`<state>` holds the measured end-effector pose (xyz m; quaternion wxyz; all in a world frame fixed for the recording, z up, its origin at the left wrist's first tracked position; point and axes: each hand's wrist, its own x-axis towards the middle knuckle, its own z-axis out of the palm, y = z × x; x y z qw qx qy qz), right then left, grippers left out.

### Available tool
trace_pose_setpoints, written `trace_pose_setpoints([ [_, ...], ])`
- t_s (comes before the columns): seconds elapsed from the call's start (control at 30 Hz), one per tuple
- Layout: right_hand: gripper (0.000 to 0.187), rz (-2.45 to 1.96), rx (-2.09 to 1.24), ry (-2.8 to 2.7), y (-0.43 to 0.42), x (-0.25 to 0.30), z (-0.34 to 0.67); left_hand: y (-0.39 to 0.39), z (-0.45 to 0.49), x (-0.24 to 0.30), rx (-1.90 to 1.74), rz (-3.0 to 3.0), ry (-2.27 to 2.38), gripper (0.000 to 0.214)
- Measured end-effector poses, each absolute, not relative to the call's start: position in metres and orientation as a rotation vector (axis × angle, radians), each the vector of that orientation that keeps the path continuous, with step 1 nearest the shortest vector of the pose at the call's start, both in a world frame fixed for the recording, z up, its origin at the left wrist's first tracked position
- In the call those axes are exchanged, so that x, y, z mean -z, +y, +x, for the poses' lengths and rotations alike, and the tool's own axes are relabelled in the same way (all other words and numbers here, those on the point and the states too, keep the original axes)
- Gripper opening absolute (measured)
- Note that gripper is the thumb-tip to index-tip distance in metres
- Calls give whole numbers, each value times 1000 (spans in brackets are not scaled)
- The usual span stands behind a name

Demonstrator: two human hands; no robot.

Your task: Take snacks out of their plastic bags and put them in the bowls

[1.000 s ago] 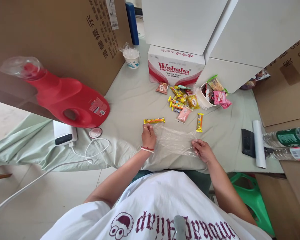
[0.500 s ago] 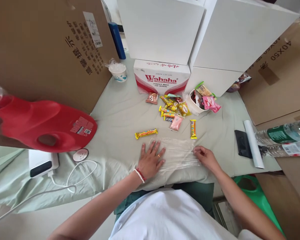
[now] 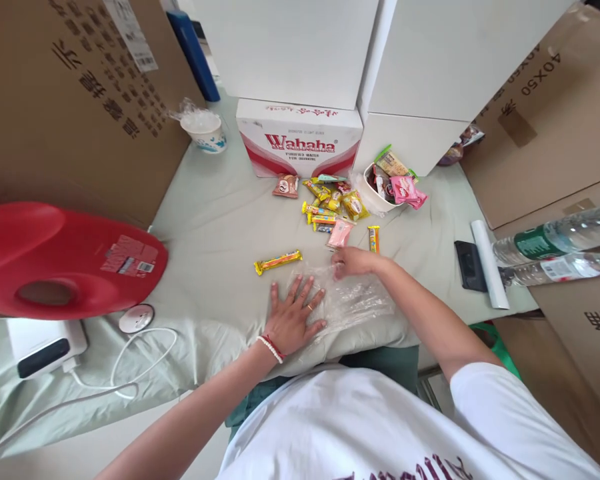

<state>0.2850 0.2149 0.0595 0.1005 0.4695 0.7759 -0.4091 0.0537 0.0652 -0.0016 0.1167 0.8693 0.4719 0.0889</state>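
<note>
A clear plastic bag (image 3: pixel 357 301) lies flat on the pale green cloth (image 3: pixel 220 220) in front of me. My left hand (image 3: pixel 295 317) rests open on the bag's left end, fingers spread, pressing it down. My right hand (image 3: pixel 353 262) is at the bag's far edge with fingers curled, pinching the plastic. A long yellow snack bar (image 3: pixel 277 262) lies just beyond my left hand. A pile of small wrapped snacks (image 3: pixel 333 203) sits farther back, with a pink packet (image 3: pixel 340 233) and a small yellow bar (image 3: pixel 374 239) close to my right hand.
A white bowl (image 3: pixel 380 200) of snacks lies tipped by the pile. A Wahaha box (image 3: pixel 300 137) and white boxes stand behind. A red jug (image 3: pixel 65 260), power bank (image 3: pixel 43 340) and cable are left. A black phone (image 3: pixel 467 265), paper roll (image 3: pixel 489 272) and water bottles (image 3: pixel 555 243) are right.
My left hand went from gripping the bag's corner to lying flat on it. My right hand left the bag's right end and moved up and left to its far edge.
</note>
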Motion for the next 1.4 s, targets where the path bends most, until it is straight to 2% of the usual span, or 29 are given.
trace_pose_setpoints([
  [0.1,26,1273,1459,2286,243,-70,301,65,54,3,-272,2536,1404,68],
  [0.17,28,1351,1558,2294,258,-80,318,65,55,3,-267,2512,1445,70],
  [0.23,26,1663,1542,2385,264,-90,338,66,55,3,-267,2483,1501,75],
  [0.3,24,2184,1409,2518,257,-95,360,68,54,3,-276,2453,1535,77],
  [0.4,29,2888,1185,2438,216,-90,395,72,51,1,-300,2385,1557,70],
  [0.5,41,3119,1448,1988,150,-74,416,78,49,-1,-304,2305,1588,63],
  [0.63,48,3001,2103,1199,76,-57,403,80,53,0,-264,2303,1634,65],
  [0.73,54,2750,2608,903,53,-51,372,79,57,2,-240,2335,1666,65],
  [0.83,55,2623,2886,688,50,-49,348,79,58,2,-221,2356,1672,63],
  [1.1,41,2603,3092,741,47,-59,333,79,56,2,-232,2347,1668,61],
  [1.23,50,2467,3167,702,46,-60,321,79,57,3,-192,2382,1686,62],
  [1.33,66,2527,3087,618,45,-54,321,78,58,1,-131,2397,1712,62],
  [1.4,68,2588,2989,614,40,-50,326,78,58,0,-103,2407,1718,62],
])
